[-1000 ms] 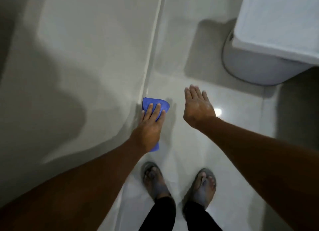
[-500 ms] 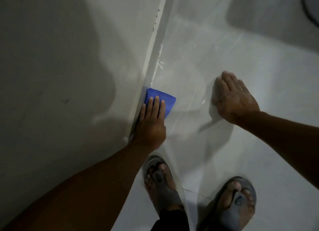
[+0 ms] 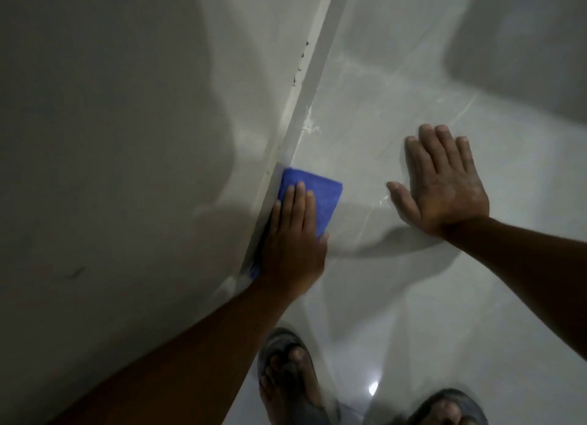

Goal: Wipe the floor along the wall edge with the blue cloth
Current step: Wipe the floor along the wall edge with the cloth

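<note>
The left hand (image 3: pixel 293 246) presses flat on the blue cloth (image 3: pixel 317 199) against the wall (image 3: pixel 127 138). The right hand (image 3: pixel 444 183) lies open and empty on the floor (image 3: pixel 413 297)

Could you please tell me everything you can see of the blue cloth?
The blue cloth looks like soft microfibre, folded into a flat pad. It lies on the glossy floor tile, its left edge against the wall's base strip. The left hand presses flat on it, covering its near part.
</note>
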